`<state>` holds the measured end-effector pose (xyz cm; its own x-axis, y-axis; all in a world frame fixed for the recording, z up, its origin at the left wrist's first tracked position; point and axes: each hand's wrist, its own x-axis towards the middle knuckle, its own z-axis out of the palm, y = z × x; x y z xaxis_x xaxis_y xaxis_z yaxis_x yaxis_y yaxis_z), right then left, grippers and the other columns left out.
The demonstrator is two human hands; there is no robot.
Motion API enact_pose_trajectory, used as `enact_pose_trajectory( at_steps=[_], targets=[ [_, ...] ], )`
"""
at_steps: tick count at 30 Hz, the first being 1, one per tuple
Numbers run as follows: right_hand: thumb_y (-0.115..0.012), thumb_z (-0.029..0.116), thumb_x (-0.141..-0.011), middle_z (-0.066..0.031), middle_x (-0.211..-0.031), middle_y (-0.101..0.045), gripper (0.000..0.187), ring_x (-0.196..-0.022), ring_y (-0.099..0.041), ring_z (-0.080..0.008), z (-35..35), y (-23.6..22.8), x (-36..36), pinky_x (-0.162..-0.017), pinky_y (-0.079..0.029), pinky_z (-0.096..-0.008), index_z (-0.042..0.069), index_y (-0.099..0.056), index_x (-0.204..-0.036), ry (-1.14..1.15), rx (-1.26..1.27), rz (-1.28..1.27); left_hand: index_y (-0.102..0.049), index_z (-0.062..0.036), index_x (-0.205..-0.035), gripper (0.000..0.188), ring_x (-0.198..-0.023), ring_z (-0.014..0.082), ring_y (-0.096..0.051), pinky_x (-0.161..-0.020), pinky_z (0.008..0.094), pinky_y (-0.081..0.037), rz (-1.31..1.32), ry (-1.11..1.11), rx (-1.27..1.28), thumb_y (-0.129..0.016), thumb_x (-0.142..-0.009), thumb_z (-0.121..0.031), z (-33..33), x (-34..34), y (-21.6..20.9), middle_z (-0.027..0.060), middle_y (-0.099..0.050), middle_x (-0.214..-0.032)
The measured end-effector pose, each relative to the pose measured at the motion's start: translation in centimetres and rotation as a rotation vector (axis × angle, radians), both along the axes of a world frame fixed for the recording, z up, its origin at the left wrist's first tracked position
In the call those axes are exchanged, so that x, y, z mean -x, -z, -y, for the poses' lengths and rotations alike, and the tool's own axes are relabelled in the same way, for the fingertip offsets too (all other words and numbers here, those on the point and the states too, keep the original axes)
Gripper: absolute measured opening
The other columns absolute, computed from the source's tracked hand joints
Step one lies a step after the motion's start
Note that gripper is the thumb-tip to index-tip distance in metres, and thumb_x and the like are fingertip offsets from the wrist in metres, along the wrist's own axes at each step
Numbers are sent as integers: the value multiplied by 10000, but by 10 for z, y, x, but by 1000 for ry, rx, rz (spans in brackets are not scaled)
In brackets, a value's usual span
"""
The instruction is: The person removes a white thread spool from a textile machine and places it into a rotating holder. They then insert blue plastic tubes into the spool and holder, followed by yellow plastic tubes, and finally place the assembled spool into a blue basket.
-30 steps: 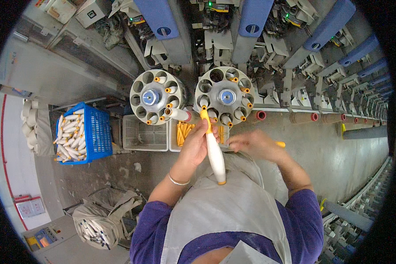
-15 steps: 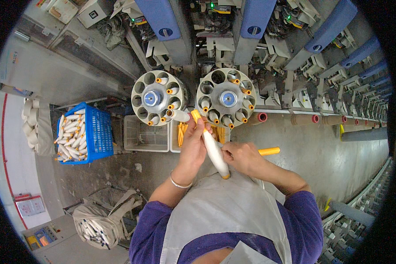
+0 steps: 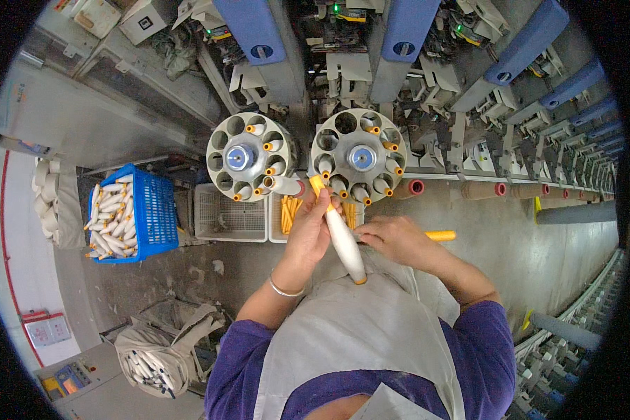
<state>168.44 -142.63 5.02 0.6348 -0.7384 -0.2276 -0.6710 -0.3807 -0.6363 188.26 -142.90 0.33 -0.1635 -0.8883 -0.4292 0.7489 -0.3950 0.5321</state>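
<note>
My left hand (image 3: 312,229) is closed around the upper part of a white yarn bobbin (image 3: 345,241). The bobbin tilts, its yellow tube end up at the fingers and its lower tip against my apron. My right hand (image 3: 397,240) is beside the bobbin's right side, fingers curled and pinched. A yellow rod (image 3: 441,236) juts out to the right from behind that hand and seems held in it; its other end is hidden. Ahead stand two round magazines, the left one (image 3: 220,183) and the right one (image 3: 392,124), with yellow-tipped bobbins in several of their pockets.
A blue basket (image 3: 157,217) full of white bobbins is at left. Grey crates (image 3: 232,236) sit below the magazines, one holding yellow tubes (image 3: 289,212). A cloth sack (image 3: 150,357) of bobbins lies lower left. Machinery with brown cones (image 3: 479,190) runs along the right.
My right hand has moved slightly right and away from the bobbin, and the yellow rod has shifted right with it. The left hand keeps its hold on the bobbin.
</note>
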Motion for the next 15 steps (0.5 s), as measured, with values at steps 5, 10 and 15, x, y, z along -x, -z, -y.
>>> enact_pose_trajectory(
  at_steps=[5, 10, 15],
  targets=[
    [-517, 390, -943, -178, -907, -666, 338, -821, -651, -379, -2, 0, -13, -706, -514, -475, 71, -627, -973, 22, -64, 59, -564, -81, -1057, 194, -804, 141, -520, -747, 270, -464, 8, -7, -2, -560, -973, -255, 2, 2, 0, 20, -549, -847],
    [-576, 350, -931, -149, -785, -640, 290, -716, -636, -318, 28, 12, -7, -639, -490, -406, 62, -615, -946, -88, -272, 193, -560, -71, -1058, 190, -791, 116, -533, -709, 243, -463, 15, 57, 51, -569, -970, -239, 8, 12, -3, 14, -553, -840],
    [-636, 204, -869, -109, -717, -621, 164, -654, -630, -221, 32, 13, 3, -597, -488, -342, 53, -610, -809, -15, -314, 331, -560, -61, -1089, 214, -776, 124, -567, -697, 253, -492, 72, 153, 15, -555, -977, -244, 15, 24, -4, 21, -577, -856]
  ],
)
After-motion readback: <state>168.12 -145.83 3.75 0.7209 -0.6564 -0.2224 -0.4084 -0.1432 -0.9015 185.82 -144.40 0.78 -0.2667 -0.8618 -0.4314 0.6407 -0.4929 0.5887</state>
